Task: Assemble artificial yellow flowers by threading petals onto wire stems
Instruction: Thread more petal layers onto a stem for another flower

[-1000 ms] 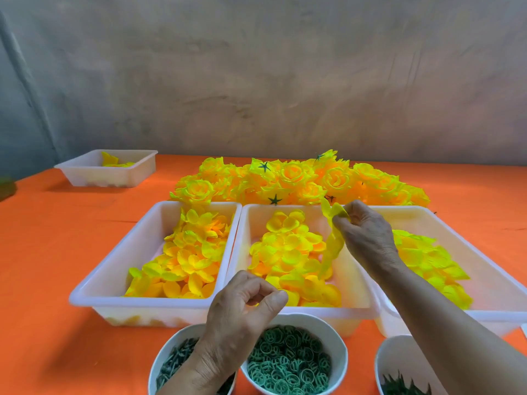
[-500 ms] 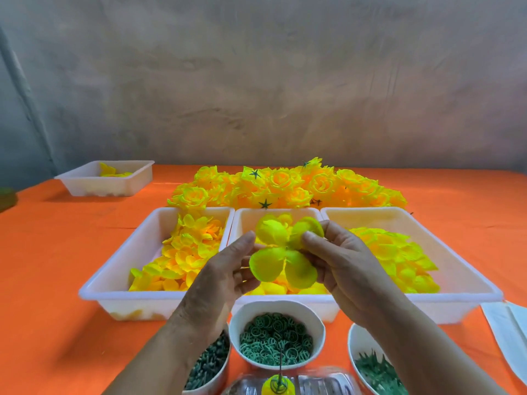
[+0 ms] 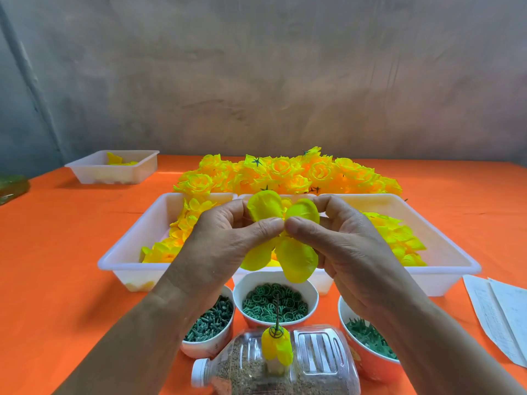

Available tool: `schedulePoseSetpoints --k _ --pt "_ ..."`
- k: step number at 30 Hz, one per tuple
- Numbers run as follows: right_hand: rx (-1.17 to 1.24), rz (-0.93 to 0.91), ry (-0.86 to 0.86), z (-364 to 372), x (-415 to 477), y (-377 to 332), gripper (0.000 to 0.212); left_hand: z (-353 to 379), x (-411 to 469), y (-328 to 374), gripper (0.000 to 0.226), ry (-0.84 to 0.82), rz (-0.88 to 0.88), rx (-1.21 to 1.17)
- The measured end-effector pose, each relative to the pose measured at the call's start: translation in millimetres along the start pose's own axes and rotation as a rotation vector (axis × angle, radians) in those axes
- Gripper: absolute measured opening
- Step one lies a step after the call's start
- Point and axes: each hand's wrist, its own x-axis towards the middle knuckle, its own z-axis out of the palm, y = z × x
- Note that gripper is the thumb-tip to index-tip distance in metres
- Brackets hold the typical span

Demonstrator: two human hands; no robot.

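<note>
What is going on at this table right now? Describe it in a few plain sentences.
A person is making artificial yellow flowers. The left hand and right hand together pinch a four-lobed yellow petal piece at its centre, above white trays of loose petals. In front, a wire stem stands upright on a plastic bottle lying on its side. The petal piece is not yet on it. Finished flowers are heaped behind the trays.

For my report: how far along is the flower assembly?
Done: a pile of finished flowers lies behind the trays. In hand: the left hand and right hand pinch a four-lobed petal piece at its middle, not yet on the wire stem, which carries a bud. Left: threading this piece; many loose petals wait in trays.
</note>
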Motion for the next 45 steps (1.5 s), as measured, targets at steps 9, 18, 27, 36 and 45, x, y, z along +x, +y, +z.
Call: schedulePoseSetpoints --k 9,18,27,36,45 --pt "-0.007 0.108 0.028 6.7 -25.8 8.2 0.035 -12.3 -31.4 -2.2 0.036 -0.099 -0.06 -0.023" --pt "0.025 0.186 0.086 9.9 -36.2 27.8 0.046 -12.5 -39.9 -14.5 0.041 -0.044 -0.224 0.037" --pt "0.035 0.191 0.12 8.2 -37.2 30.7 0.03 -7.6 -37.2 -17.4 0.03 -0.033 -0.267 -0.006" --pt "0.026 0.207 0.124 3.2 -38.8 39.6 0.029 -8.7 -36.2 -20.3 0.046 -0.117 -0.352 -0.061" --pt "-0.079 0.241 0.138 -2.0 -43.8 54.6 0.031 -7.5 -38.8 -31.1 0.033 -0.16 -0.469 -0.038"
